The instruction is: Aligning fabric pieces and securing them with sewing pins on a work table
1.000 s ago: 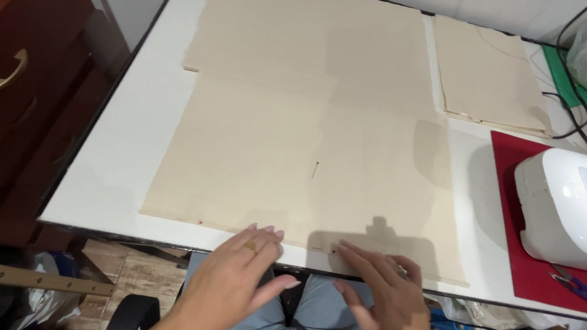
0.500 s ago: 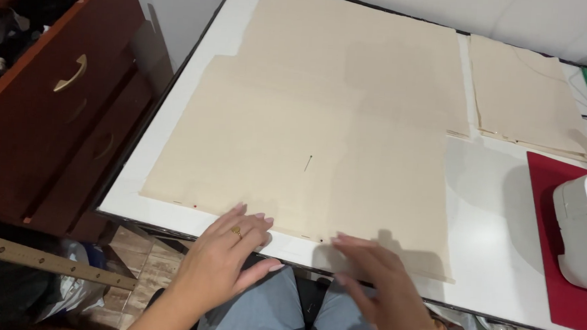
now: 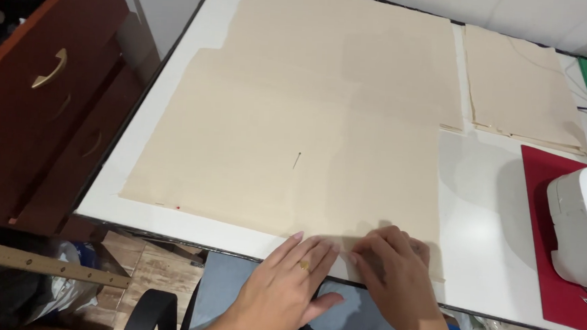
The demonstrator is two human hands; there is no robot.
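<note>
A white counter fills most of the view, w/ a large beige fabric sheet spread flat across it, near edge running along the counter's front. A dark wooden dresser w/ brass pulls stands just left of the counter. At upper right, a smaller stack of beige fabric pieces lies just beside the big sheet. At far right, a white sewing machine sits on a red mat. At bottom centre, both hands meet at the sheet's near edge: left hand lies flat, fingers straight & close together, tips touching the fabric, gripping nothing; right hand is curled, fingertips pressed on the fabric edge just beside the left. Can't tell if it pinches the cloth. A small dark pin lies mid-sheet, well apart from the hands. A tiny red mark dots the sheet's front-left edge.
</note>
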